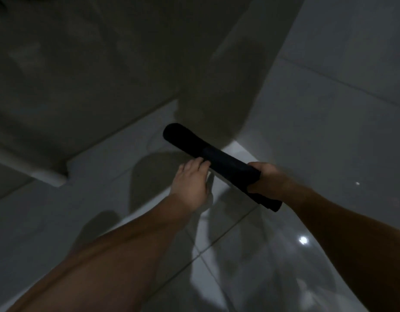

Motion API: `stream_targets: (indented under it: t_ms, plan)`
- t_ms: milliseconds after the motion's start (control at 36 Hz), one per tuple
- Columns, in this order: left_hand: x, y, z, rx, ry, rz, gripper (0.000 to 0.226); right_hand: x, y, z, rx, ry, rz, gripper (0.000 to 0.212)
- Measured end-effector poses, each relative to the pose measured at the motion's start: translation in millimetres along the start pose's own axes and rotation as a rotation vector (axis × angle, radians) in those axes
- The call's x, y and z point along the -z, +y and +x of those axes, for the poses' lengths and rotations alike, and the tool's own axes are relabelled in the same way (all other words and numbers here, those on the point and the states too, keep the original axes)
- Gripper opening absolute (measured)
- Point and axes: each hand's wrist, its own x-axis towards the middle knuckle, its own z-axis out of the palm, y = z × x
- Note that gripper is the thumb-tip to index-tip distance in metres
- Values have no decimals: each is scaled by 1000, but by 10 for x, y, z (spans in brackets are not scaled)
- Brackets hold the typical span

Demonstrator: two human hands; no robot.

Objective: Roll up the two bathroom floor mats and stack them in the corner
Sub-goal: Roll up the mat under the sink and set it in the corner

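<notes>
A dark mat, rolled into a tight tube [219,161], hangs in the air above the glossy white tiled floor [329,131], slanting from upper left to lower right. My right hand [265,180] is wrapped around the roll near its lower right end. My left hand [191,179] reaches in from the left, its fingertips resting on the middle of the roll's near side. Only one mat is in view. The room is dim.
A pale wall [93,75] fills the upper left, and a jutting wall corner [217,97] meets the floor just behind the roll. A low white ledge [57,179] sits at the left. Light spots reflect off the tiles at lower right.
</notes>
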Motion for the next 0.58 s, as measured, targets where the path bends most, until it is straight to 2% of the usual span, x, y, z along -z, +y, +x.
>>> stream_targets:
  t_ms: [111, 250, 334, 389, 472, 584]
  plan:
    - [-89, 100, 208, -54, -117, -19, 75, -1, 100, 240, -36, 13, 183, 30]
    - [-195, 216, 544, -109, -322, -2, 82, 10, 171, 620, -192, 17, 319, 29]
    - [-265, 262, 672, -148, -390, 19, 84, 4, 244, 772, -297, 117, 380, 33]
    - [-315, 280, 736, -149, -438, -7, 83, -10, 266, 807, -328, 190, 416, 28]
    - [-455, 349, 741, -77, -463, -120, 83, -19, 282, 825, -331, 246, 445, 23]
    - [-657, 419, 644, -12, -372, -225, 80, -73, 331, 777, -291, 221, 448, 18]
